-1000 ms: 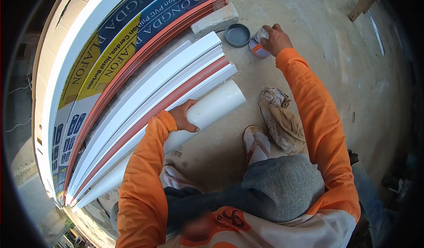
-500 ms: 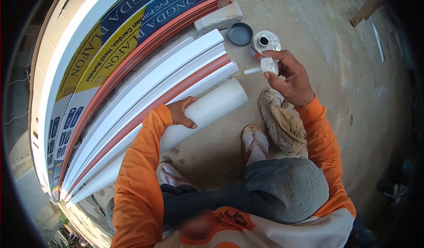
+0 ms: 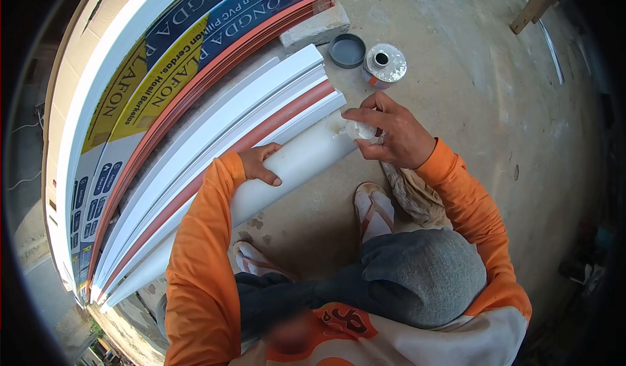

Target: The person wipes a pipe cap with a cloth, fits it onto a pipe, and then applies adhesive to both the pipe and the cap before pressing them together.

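Observation:
A thick white PVC pipe (image 3: 293, 157) lies slanted in front of me. My left hand (image 3: 259, 164) grips it from above, thumb on the near side and fingers over the far side. At the pipe's upper right end, my right hand (image 3: 391, 133) pinches a white applicator cap (image 3: 360, 130), its stem toward the pipe end; where the tip touches is hard to make out. Beyond that hand stands a round metal can (image 3: 389, 71) with its dark neck open. Beside the can sits a shallow grey round cap (image 3: 347, 51).
White and red PVC trim strips (image 3: 261, 115) lie alongside the pipe. Further left are stacked printed ceiling-panel boxes (image 3: 176, 59), with a pale block (image 3: 317, 27) at their end. A crumpled brown cloth (image 3: 417, 196) lies by my sandalled foot (image 3: 375, 213) on the concrete floor.
My right hand has moved down and left from beside the can to the pipe's end, carrying the applicator cap. The left hand stays on the pipe.

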### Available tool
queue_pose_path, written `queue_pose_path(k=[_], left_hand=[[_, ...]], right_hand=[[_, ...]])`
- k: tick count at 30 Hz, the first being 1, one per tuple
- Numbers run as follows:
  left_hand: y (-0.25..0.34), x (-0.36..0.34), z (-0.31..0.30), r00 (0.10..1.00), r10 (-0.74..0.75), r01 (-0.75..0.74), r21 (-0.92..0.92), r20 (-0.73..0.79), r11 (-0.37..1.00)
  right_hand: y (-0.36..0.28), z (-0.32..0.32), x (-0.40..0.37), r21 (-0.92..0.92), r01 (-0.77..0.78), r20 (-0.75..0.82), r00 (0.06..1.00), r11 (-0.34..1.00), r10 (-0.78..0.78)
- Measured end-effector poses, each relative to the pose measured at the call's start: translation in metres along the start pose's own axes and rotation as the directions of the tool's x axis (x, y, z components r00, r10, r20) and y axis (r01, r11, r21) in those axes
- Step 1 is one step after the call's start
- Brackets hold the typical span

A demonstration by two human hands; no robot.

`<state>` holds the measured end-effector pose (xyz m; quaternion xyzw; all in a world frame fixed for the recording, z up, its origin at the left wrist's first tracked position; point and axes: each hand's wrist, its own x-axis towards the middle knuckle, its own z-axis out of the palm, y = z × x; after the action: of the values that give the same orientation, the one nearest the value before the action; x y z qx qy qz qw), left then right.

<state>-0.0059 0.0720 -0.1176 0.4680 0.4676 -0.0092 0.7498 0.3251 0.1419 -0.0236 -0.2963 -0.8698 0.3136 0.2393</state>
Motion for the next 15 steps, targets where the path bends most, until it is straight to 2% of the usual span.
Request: queue_pose_path(k=[2, 6, 8, 9, 11, 12, 14, 15], left_hand=[[0.004, -0.004, 0.001, 1.0, -0.001, 0.001, -0.022, -0.004, 1.0], [0.006, -0.004, 0.001, 0.999, -0.013, 0.018, -0.098, 0.049, 0.995], [-0.003, 0.003, -0.003, 0.989, -0.023, 0.043, -0.137, 0.143, 0.99], [-0.007, 0.007, -0.003, 0.989, -0.024, 0.044, -0.131, 0.149, 0.99], [-0.015, 0.011, -0.003, 0.98, 0.009, 0.035, -0.216, 0.2, 0.976], [-0.02, 0.013, -0.002, 0.98, 0.009, 0.036, -0.22, 0.199, 0.975], [-0.026, 0.017, 0.002, 0.968, -0.005, 0.078, -0.282, 0.25, 0.956], [-0.031, 0.021, 0.004, 0.968, -0.004, 0.077, -0.282, 0.252, 0.956]], right_hand=[[-0.004, -0.019, -0.008, 0.061, -0.194, 0.255, 0.951, 0.979, 0.173], [-0.009, -0.032, -0.01, 0.113, -0.263, 0.242, 0.943, 0.958, 0.231], [-0.007, -0.022, -0.003, 0.047, -0.084, -0.109, 0.99, 0.995, 0.089], [-0.003, -0.02, -0.006, 0.045, -0.09, -0.114, 0.989, 0.995, 0.094], [0.004, -0.016, -0.008, 0.031, -0.05, 0.006, 0.999, 0.998, 0.05], [0.004, -0.022, -0.008, 0.034, -0.05, 0.009, 0.999, 0.998, 0.05], [-0.002, -0.043, -0.008, 0.145, -0.23, 0.229, 0.954, 0.962, 0.193], [-0.003, -0.044, -0.005, 0.144, -0.232, 0.229, 0.954, 0.962, 0.195]])
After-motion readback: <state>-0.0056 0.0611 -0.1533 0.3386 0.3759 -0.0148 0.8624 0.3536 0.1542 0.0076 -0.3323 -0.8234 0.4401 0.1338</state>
